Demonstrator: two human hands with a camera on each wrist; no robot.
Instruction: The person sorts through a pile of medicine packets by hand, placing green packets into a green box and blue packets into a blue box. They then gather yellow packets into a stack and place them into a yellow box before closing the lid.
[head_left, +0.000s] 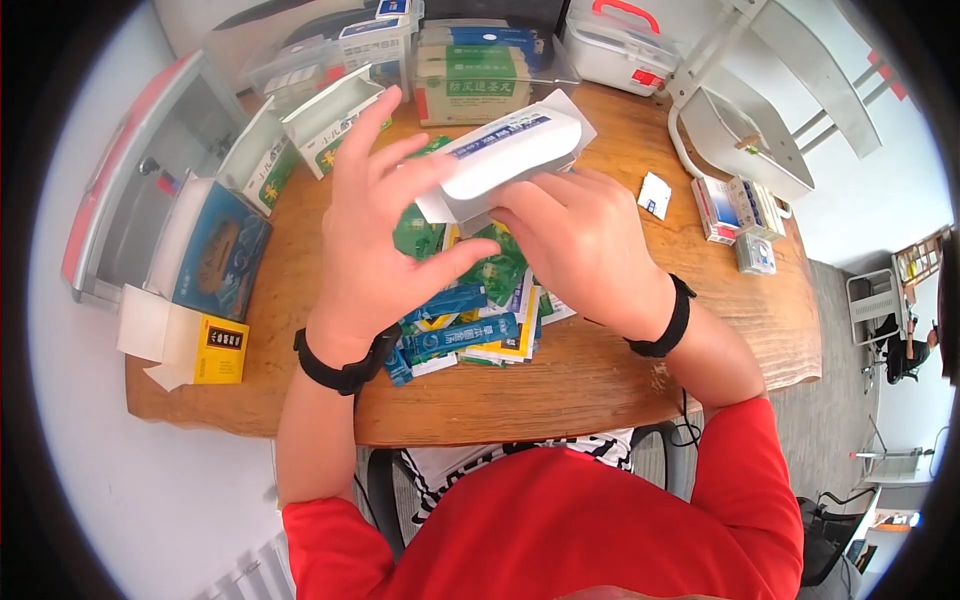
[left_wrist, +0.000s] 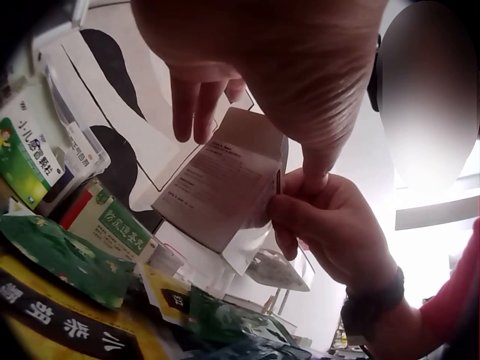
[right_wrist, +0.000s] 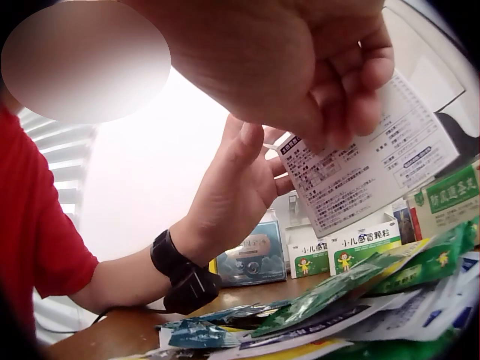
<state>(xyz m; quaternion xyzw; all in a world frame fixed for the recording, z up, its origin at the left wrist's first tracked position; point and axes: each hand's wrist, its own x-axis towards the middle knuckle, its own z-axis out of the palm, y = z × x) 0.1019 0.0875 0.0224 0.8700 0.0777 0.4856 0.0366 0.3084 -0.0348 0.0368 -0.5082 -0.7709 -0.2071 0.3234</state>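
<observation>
Gripping one white carton [head_left: 515, 155] in the head view, the right hand [head_left: 592, 240] is nearer; the carton lies above-left of it, long axis slanting from lower left to upper right, over a heap of sachets [head_left: 465, 337] too overlapped to count. The left hand [head_left: 375, 220], fingers spread, is at the lower-left end; contact is unclear. Left wrist view: right thumb and fingers pinch the carton's edge. Right wrist view: two green-and-white boxes [right_wrist: 365, 251] and one blue box [right_wrist: 255, 255] stand beyond.
</observation>
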